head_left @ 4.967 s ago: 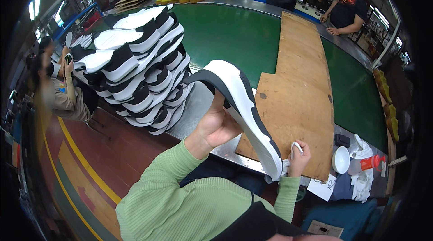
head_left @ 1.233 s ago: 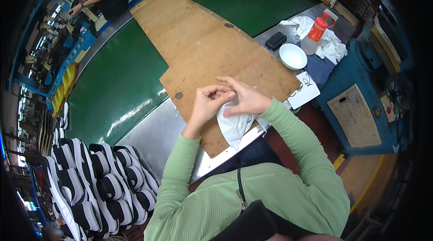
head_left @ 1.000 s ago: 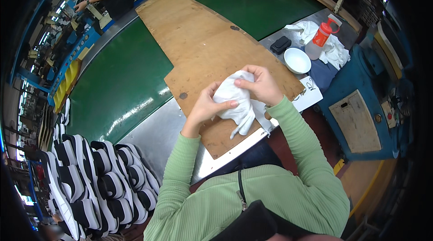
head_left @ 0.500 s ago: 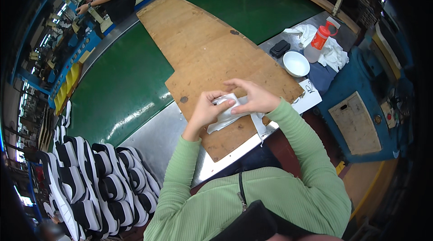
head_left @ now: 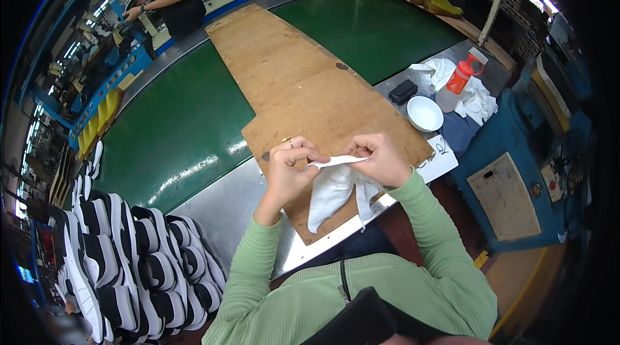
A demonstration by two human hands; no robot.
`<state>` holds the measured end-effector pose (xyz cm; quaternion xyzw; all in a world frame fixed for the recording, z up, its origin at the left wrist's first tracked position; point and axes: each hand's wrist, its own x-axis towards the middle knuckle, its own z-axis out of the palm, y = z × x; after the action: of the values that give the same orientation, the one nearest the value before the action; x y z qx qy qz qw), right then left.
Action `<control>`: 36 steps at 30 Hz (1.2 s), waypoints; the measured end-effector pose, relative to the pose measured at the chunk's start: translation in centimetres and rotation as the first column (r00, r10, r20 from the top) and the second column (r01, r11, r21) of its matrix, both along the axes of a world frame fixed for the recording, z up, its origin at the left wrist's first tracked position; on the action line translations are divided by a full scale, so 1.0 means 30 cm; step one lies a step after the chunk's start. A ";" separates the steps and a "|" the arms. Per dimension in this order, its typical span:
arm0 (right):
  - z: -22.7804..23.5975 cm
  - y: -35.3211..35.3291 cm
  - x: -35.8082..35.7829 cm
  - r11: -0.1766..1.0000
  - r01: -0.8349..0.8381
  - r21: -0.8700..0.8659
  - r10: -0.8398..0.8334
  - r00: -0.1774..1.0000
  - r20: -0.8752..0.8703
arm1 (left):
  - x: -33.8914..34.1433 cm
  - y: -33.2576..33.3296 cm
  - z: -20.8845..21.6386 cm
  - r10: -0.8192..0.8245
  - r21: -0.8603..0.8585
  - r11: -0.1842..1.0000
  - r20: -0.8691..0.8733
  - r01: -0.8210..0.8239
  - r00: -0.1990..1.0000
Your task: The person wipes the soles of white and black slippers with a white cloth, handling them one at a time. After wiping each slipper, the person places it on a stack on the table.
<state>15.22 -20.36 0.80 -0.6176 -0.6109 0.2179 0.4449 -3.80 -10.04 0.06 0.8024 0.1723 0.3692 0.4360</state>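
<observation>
A white cloth (head_left: pixel 330 191) is stretched between my two hands above the near end of a brown wooden board (head_left: pixel 290 80). My left hand (head_left: pixel 286 169) pinches one end of its upper edge between thumb and fingers. The other end is gripped by my right hand (head_left: pixel 382 159), its fingers curled in. Below that taut, folded edge the cloth hangs in loose folds toward the board, and a narrow strip dangles under the right hand.
Right of the board stand a white bowl (head_left: pixel 425 114), a red-topped squeeze bottle (head_left: pixel 456 81), a black case (head_left: pixel 403 91) and crumpled white rags (head_left: pixel 478 101). Black-and-white shoe soles (head_left: pixel 145 267) are stacked at lower left. A green conveyor belt (head_left: pixel 174 119) runs beneath the board; people work beyond.
The cloth was bunched between my hands; now its upper edge is pulled out straight and the rest hangs down. My right hand has gone from spread fingers to a closed grip.
</observation>
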 end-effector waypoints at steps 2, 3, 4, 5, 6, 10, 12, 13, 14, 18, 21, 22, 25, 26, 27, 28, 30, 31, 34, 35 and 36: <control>0.001 -0.010 -0.009 0.997 0.036 0.075 -0.036 0.999 0.004 | -0.005 -0.011 0.015 0.002 0.025 1.000 0.007 -0.002 1.000; -0.001 -0.012 -0.014 0.986 0.067 0.151 -0.068 0.998 0.004 | -0.008 -0.019 0.021 -0.004 0.058 0.998 0.019 0.003 1.000; -0.004 -0.013 -0.019 0.971 0.093 0.222 -0.096 0.995 0.004 | -0.010 -0.027 0.025 -0.004 0.090 0.996 0.028 0.002 1.000; -0.008 -0.012 -0.024 0.951 0.147 0.273 -0.146 0.989 -0.024 | -0.009 -0.035 0.027 -0.006 0.125 0.992 0.035 0.002 0.999; -0.013 -0.012 -0.029 0.928 0.195 0.317 -0.188 0.981 -0.053 | -0.006 -0.041 0.028 -0.014 0.127 0.992 0.048 0.007 0.999; -0.025 -0.004 -0.048 0.879 0.238 0.413 -0.148 0.960 -0.237 | 0.019 -0.065 0.020 -0.011 0.143 0.990 0.062 0.002 0.998; -0.029 -0.003 -0.056 0.936 0.208 0.283 -0.032 0.853 -0.522 | 0.031 -0.070 0.013 0.001 0.154 0.988 0.066 -0.011 0.998; -0.030 -0.005 -0.058 0.962 0.178 0.209 0.001 0.759 -0.651 | 0.034 -0.070 0.009 0.003 0.161 0.987 0.072 -0.015 0.997; -0.032 -0.008 -0.056 0.956 0.174 0.236 0.010 0.785 -0.619 | 0.036 -0.066 0.005 -0.008 0.180 0.984 0.076 -0.006 0.997; -0.044 -0.024 -0.029 0.985 0.036 0.171 0.072 0.810 -0.582 | 0.020 -0.024 -0.006 0.126 0.129 0.980 0.183 -0.151 0.975; -0.062 -0.027 -0.003 0.988 -0.148 0.043 0.137 0.707 -0.694 | 0.019 -0.007 -0.031 0.128 -0.363 0.930 0.148 -0.067 0.981; -0.071 -0.023 0.004 0.978 -0.206 0.007 0.145 0.662 -0.735 | 0.031 -0.002 -0.045 0.051 -0.461 0.886 0.193 0.045 0.980; -0.103 -0.013 0.024 0.975 -0.207 -0.080 0.078 0.659 -0.748 | 0.053 0.027 -0.098 0.081 -0.605 0.796 0.145 0.024 0.986; -0.116 -0.010 0.036 0.975 -0.201 -0.094 0.077 0.706 -0.704 | 0.056 0.044 -0.120 0.101 -0.601 0.799 0.140 0.003 0.985; -0.132 -0.008 0.050 0.976 -0.178 -0.128 0.052 0.756 -0.653 | 0.056 0.066 -0.143 0.111 -0.598 0.801 0.107 -0.025 0.988; -0.149 -0.002 0.069 0.976 -0.178 -0.128 0.065 0.794 -0.605 | 0.056 0.093 -0.168 0.119 -0.589 0.807 0.089 -0.044 0.989; -0.185 0.030 0.126 0.976 -0.056 -0.211 -0.028 0.927 -0.373 | 0.057 0.159 -0.220 0.152 -0.479 0.870 0.028 -0.120 0.988; -0.206 0.054 0.155 0.978 -0.013 -0.209 -0.041 0.966 -0.254 | 0.057 0.190 -0.247 0.138 -0.423 0.894 -0.057 -0.150 0.989; -0.273 0.159 0.204 0.971 0.109 -0.212 -0.115 0.993 -0.016 | 0.088 0.258 -0.304 0.120 -0.313 0.931 -0.222 -0.187 0.968; -0.288 0.187 0.209 0.957 0.159 -0.241 -0.155 0.987 0.033 | 0.101 0.275 -0.310 0.128 -0.294 0.937 -0.207 -0.187 0.970; -0.295 0.211 0.207 0.980 0.166 -0.108 -0.161 0.986 0.048 | 0.112 0.291 -0.306 0.142 -0.290 0.934 -0.238 -0.210 0.961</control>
<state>21.45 -14.04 -8.06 -0.6938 -0.5534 0.2025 0.4140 -0.46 -1.31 -9.12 0.7394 0.3459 0.2867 0.5014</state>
